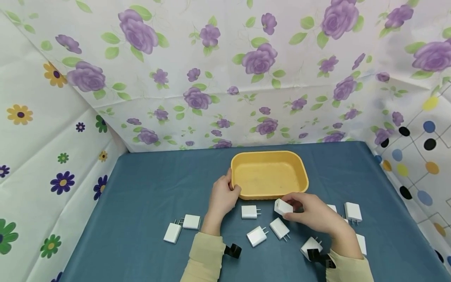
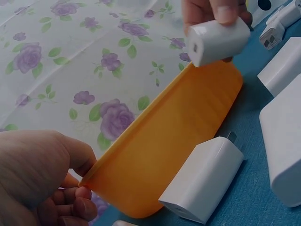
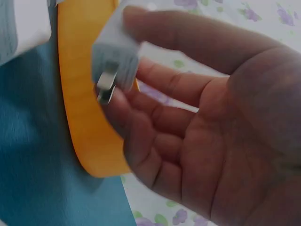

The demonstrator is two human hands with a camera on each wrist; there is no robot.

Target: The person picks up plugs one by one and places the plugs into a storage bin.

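A: Any writing on the held charger [image 1: 283, 206]?
B: None readable; it is plain white, pinched in the right hand [image 1: 313, 213] just off the yellow tray's [image 1: 269, 156] near rim.
A: The left hand [image 1: 223, 194]?
B: Its fingers grip the tray's near-left corner.
A: Room around the tray?
B: Bare blue counter [image 1: 148, 188] lies left, right and behind it; the other chargers [image 1: 251, 212] are scattered along its near side.
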